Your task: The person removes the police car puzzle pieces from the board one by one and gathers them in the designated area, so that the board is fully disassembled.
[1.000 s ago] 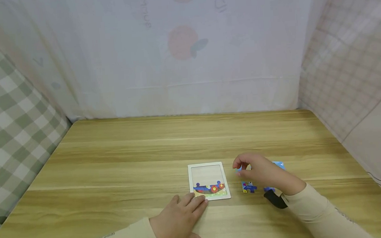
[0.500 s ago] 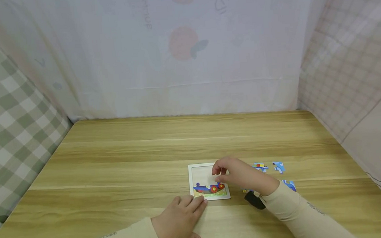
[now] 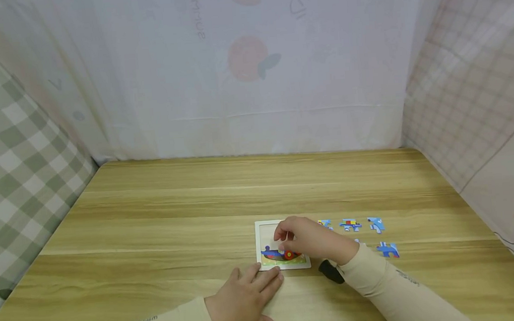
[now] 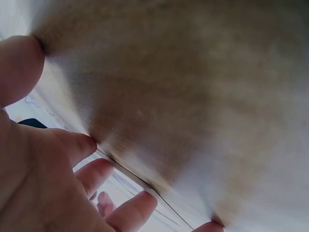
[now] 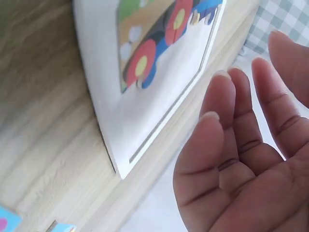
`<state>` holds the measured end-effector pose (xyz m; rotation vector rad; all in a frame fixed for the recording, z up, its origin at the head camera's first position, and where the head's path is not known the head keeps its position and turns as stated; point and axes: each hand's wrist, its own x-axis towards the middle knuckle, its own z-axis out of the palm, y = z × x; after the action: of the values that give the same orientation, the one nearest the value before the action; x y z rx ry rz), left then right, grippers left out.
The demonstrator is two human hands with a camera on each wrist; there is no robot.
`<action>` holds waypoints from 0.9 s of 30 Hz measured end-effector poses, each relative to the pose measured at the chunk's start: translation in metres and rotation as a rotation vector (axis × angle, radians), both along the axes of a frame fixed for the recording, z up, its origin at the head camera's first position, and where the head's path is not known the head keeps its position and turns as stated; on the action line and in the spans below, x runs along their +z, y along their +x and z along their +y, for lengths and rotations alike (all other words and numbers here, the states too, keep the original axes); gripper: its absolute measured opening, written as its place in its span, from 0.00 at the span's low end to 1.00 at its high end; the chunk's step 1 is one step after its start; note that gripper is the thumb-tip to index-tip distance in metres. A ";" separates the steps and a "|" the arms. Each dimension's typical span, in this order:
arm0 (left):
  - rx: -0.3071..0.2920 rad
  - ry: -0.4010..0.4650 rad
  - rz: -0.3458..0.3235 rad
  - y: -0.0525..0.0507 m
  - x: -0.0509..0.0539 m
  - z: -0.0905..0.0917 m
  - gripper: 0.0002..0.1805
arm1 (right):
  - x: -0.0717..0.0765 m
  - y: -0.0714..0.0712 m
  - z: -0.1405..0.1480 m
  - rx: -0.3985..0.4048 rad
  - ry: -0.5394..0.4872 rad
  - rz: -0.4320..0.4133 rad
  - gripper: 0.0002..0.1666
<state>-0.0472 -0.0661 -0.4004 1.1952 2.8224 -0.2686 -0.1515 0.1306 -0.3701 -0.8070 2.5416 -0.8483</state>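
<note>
A white puzzle frame [image 3: 257, 240] lies on the wooden table, its lower part filled with pieces showing a blue vehicle with red wheels [image 3: 289, 254]. My left hand [image 3: 244, 300] rests flat, fingers spread, its fingertips at the frame's near edge; the left wrist view shows the left hand [image 4: 43, 179] with fingertips on the wood and the edge. Over the frame hangs my right hand [image 3: 313, 238], fingers loosely bent. In the right wrist view nothing shows between the fingers of the right hand [image 5: 241, 159], and the frame [image 5: 99, 92] is beside it.
Right of the frame lie several loose pieces, among them one with coloured blocks [image 3: 350, 223], a light blue one [image 3: 376, 224] and a blue one [image 3: 388, 250]. Printed cloth [image 3: 255, 131] hangs behind the table, and checked cloth [image 3: 6, 163] at the left.
My right hand has moved left from the loose pieces to above the frame, uncovering several pieces. The left hand has stayed by the near edge, with only a slight shift of its fingers.
</note>
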 end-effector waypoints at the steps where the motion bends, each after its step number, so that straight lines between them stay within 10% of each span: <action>1: 0.004 0.004 -0.010 0.000 0.000 0.000 0.41 | -0.001 0.001 -0.002 -0.003 0.011 -0.001 0.05; 27: 0.028 0.028 -0.113 0.000 -0.002 0.001 0.38 | -0.011 -0.001 -0.027 0.125 0.097 0.022 0.12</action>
<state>-0.0471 -0.0653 -0.4019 1.1365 2.7527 -0.1548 -0.1524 0.1037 -0.3807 -0.9374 2.4994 -0.6750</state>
